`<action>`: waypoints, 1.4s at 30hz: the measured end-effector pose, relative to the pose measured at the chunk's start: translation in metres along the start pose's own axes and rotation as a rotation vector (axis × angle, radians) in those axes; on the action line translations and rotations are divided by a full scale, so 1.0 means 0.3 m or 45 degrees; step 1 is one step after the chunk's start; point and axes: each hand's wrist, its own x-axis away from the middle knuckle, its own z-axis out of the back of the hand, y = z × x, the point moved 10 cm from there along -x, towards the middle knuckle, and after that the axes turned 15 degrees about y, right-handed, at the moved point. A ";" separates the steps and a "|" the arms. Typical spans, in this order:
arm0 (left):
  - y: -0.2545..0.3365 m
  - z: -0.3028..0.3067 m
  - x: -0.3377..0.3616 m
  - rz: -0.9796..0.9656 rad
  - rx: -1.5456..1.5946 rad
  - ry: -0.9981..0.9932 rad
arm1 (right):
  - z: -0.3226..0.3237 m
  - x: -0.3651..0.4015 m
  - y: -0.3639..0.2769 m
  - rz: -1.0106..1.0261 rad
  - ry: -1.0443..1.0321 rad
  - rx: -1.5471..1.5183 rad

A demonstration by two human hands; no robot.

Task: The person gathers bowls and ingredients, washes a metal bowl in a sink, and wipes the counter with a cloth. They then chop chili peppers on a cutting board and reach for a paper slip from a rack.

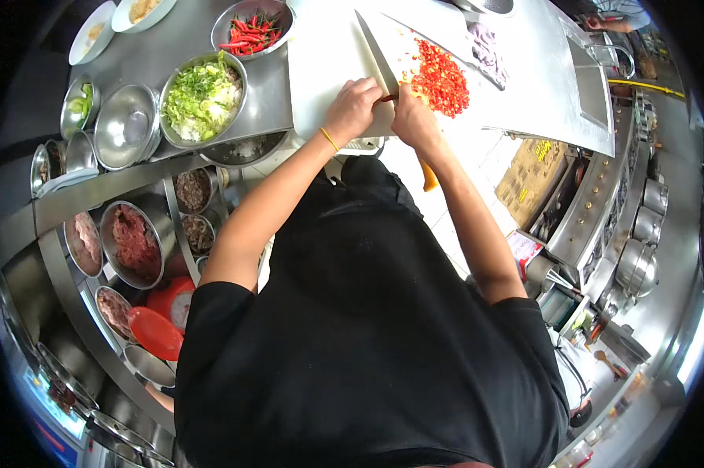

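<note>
One red piece (a chilli, probably) is being cut on the white board at 12 o'clock: the left hand steadies it, fingers bent, the right hand grasps the knife. The next cut calls for fingertips tucked clear of the blade.

The board was white, and the knife had a shiny grey blade. The cut chillies were bright red with little bits of orange and yellow. The whole chillies were red too. The onion was purple and white in stripes. The greens were light and dark green, with white bits. The empty-looking bowl was silver. The meat was pinky red, and the lid was red. The shirt was plain black, the wrist band was yellow, and the hose was yellow.
</note>
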 end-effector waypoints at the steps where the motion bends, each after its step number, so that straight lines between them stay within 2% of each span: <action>1: 0.011 -0.003 0.016 -0.018 0.003 -0.016 | 0.001 0.009 0.007 -0.021 -0.041 0.029; 3: 0.008 -0.009 0.018 -0.059 -0.004 -0.010 | 0.041 0.007 -0.023 0.075 -0.015 0.040; 5: 0.001 -0.019 0.027 -0.021 0.001 -0.044 | 0.032 0.039 -0.017 0.010 -0.077 0.037; 7: 0.011 0.000 0.010 0.011 0.035 0.008 | 0.029 0.043 -0.058 0.006 0.008 -0.064; 10: -0.010 -0.009 0.007 0.019 0.006 -0.006 | 0.008 0.031 -0.014 -0.039 -0.001 -0.050; 12: -0.009 -0.010 0.010 0.028 0.026 0.004 | 0.046 0.024 -0.039 0.061 -0.021 -0.039; 15: -0.017 -0.013 0.019 0.062 0.004 0.014 | 0.009 0.034 -0.040 0.014 0.053 -0.015; 23: -0.011 -0.018 0.017 0.034 -0.004 -0.037 | 0.025 0.030 -0.051 0.040 -0.020 0.015; 25: -0.010 -0.016 0.016 0.048 -0.052 -0.041 | -0.017 0.035 -0.046 -0.079 -0.006 -0.013; 26: -0.010 -0.020 0.016 0.046 -0.061 -0.097 | -0.018 0.022 -0.046 -0.061 0.013 -0.046; 31: -0.008 -0.011 -0.001 0.023 0.014 -0.036 | -0.006 0.008 -0.050 0.061 -0.021 0.003; 34: -0.016 -0.022 0.018 0.089 -0.056 -0.106 | -0.005 0.027 -0.054 -0.079 0.024 -0.043; 39: -0.003 -0.017 0.006 0.017 0.006 -0.061 | 0.000 0.015 -0.058 0.030 -0.039 -0.039; 42: -0.005 -0.029 0.028 0.034 0.002 -0.040 | -0.027 0.039 -0.027 -0.118 0.045 -0.108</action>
